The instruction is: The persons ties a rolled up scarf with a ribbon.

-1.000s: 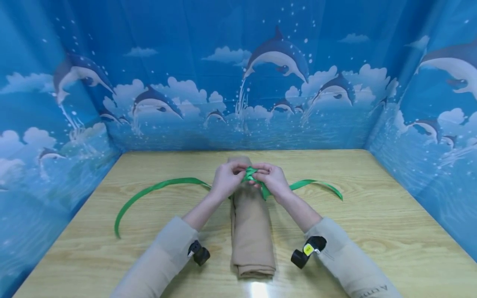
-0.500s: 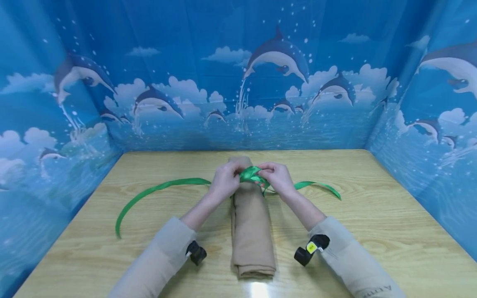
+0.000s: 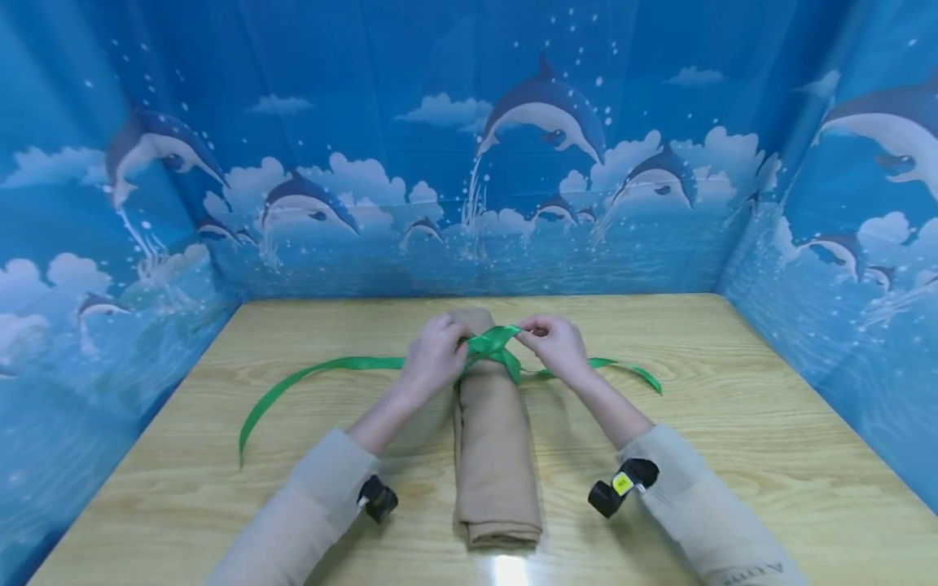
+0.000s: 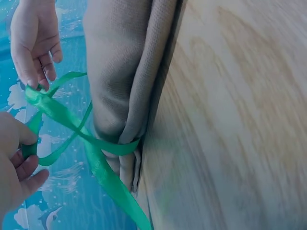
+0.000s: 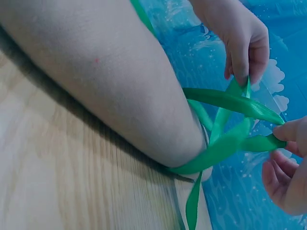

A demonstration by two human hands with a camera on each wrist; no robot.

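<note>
A rolled brown cloth [image 3: 498, 464] lies lengthwise on the table, with a green ribbon [image 3: 493, 345] wrapped round its far part. Loops of the ribbon cross above the cloth, between the hands. My left hand [image 3: 437, 356] pinches one ribbon loop at the left of the crossing. On the other side my right hand [image 3: 554, 348] pinches another loop between thumb and forefinger. In the right wrist view, the ribbon [image 5: 225, 143] circles the cloth roll [image 5: 110, 81] and stretches out to both hands. The left wrist view shows the ribbon [image 4: 103, 172] hanging down past the roll.
One long ribbon tail [image 3: 293, 378] curves over the wood-grain table [image 3: 352, 325] to the left. A shorter tail [image 3: 633, 370] reaches right. Blue dolphin-print curtains [image 3: 469, 228] enclose the table's back and sides.
Both hands have moved apart, the left one leftward and the right one rightward, drawing the ribbon loops out between them. The tails have shifted slightly; the cloth roll stays in place.
</note>
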